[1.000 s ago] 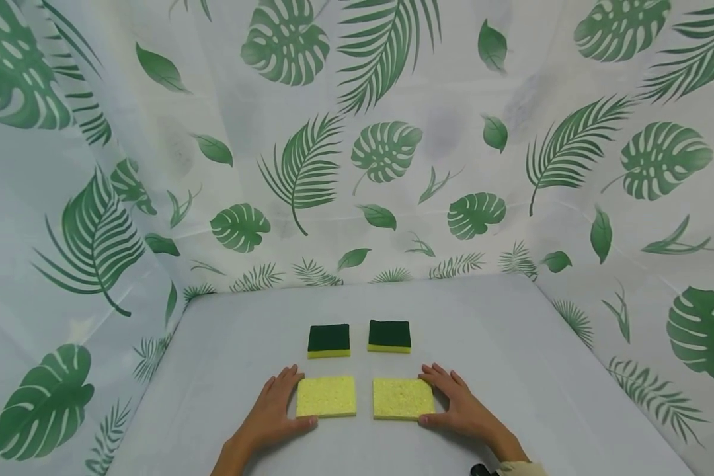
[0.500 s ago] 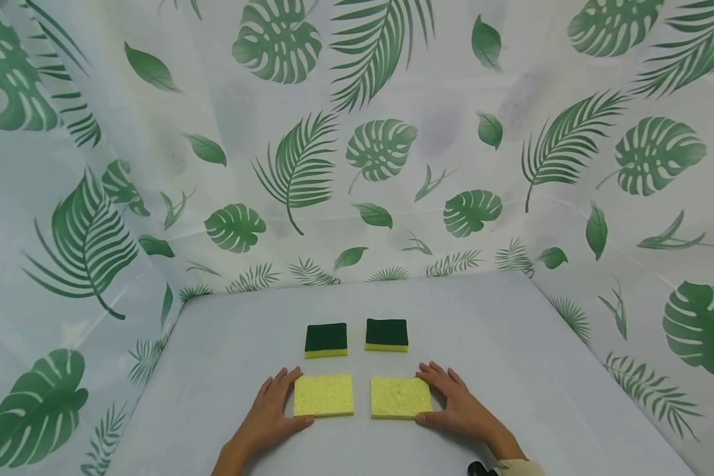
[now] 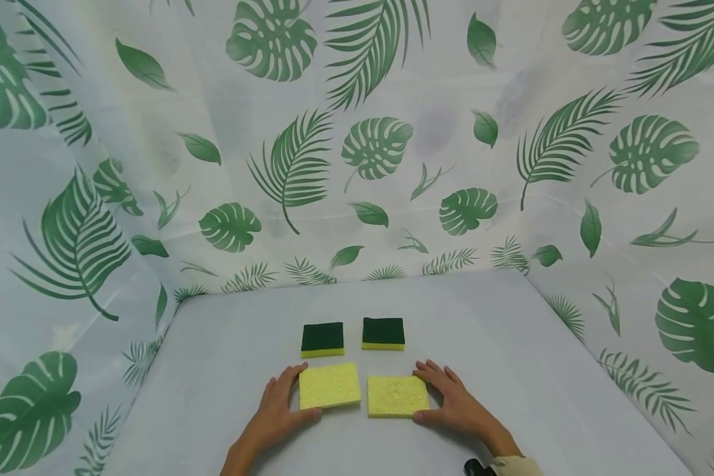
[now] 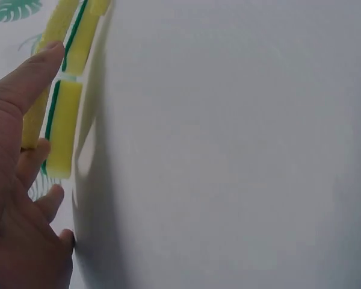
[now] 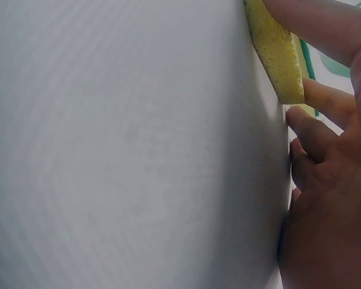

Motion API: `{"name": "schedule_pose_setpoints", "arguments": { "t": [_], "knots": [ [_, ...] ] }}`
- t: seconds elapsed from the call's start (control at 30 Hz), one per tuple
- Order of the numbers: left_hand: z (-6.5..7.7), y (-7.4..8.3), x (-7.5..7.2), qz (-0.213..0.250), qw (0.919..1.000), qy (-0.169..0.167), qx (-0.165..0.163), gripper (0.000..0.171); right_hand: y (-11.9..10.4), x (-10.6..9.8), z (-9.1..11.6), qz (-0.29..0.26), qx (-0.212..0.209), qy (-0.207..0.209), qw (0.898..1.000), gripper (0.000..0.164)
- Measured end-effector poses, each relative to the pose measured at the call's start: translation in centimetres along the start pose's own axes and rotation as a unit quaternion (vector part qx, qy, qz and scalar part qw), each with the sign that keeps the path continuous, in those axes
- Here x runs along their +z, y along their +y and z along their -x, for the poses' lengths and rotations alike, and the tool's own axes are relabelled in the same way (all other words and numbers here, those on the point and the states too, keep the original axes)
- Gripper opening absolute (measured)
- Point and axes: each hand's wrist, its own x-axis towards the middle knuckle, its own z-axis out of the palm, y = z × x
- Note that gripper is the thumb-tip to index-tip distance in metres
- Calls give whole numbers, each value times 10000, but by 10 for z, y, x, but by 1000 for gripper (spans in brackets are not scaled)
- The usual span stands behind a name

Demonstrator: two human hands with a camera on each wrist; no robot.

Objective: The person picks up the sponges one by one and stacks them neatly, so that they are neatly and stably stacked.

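Observation:
In the head view my left hand (image 3: 279,408) pinches the left yellow sponge (image 3: 330,385) by its left end, thumb at the near edge and index finger at the far edge. That sponge is tilted and raised off the table; the left wrist view shows the lifted sponge (image 4: 35,114) apart from the tabletop. My right hand (image 3: 458,406) grips the right end of a second yellow sponge (image 3: 398,396), which lies flat on the table. Its thumb and index finger also span the sponge (image 5: 280,57) in the right wrist view.
Behind the yellow sponges, two more sponges lie side by side, a left one (image 3: 322,338) and a right one (image 3: 383,332), both dark green side up. The white table (image 3: 226,357) ends at a leaf-printed curtain (image 3: 309,251) at the back and sides.
My left hand has lifted its yellow sponge off the table and shifted it slightly forward and right, tilting it. The right hand keeps its grip on its sponge. The head view has drifted slightly.

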Motion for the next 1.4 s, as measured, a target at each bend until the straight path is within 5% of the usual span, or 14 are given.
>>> {"name": "schedule_pose_setpoints", "arguments": {
  "t": [0.37, 0.97, 1.4],
  "knots": [
    [-11, 23, 18, 199, 9994, -26, 298, 96, -3, 0, 0, 48, 72, -16, 10000, 93],
    [-27, 49, 58, 364, 9963, -373, 677, 96, 4, -4, 0, -42, -437, -121, 9990, 97],
    [-35, 61, 82, 118, 9946, -431, 939, 94, -3, -7, 4, -72, -136, -119, 9998, 105]
  ]
}}
